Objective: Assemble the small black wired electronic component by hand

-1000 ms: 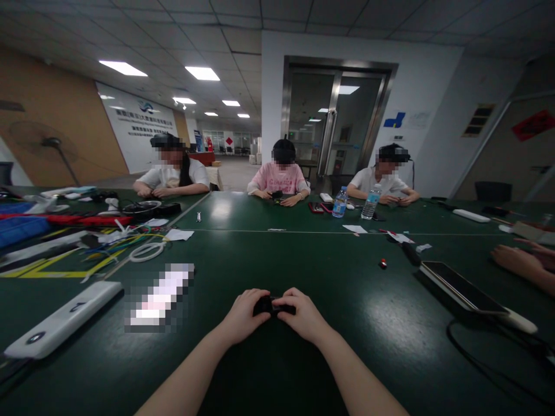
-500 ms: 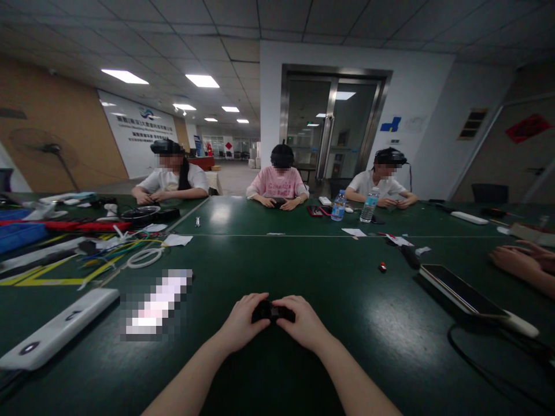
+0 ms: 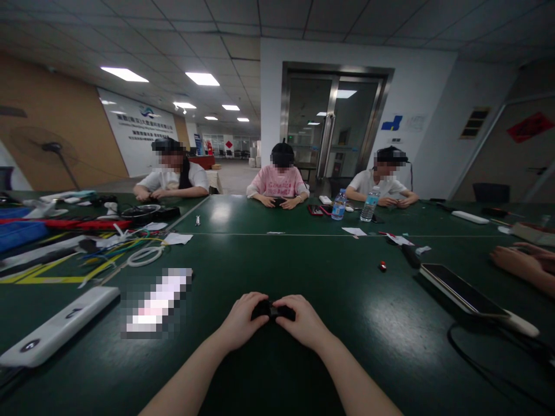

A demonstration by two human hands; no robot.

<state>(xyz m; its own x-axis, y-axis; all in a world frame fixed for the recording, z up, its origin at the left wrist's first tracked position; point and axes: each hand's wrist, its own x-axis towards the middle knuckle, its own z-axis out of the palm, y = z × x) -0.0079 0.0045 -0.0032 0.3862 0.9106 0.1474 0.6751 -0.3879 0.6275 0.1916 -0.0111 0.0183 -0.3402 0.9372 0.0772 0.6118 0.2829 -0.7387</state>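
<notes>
Both of my hands meet low in the middle of the head view, over the green table. Between them is a small black object with a glossy middle part; its kind I cannot make out. My left hand is closed on its left end, fingers curled over the top and thumb along the near side. On the right end my right hand grips in the same way. The fingers cover much of the object, and whether it touches the tabletop is hard to tell.
A blurred-out bright panel and a white power strip lie left. To the right are a phone, a black cable and a small red item. Water bottles stand farther back; several people sit around the table.
</notes>
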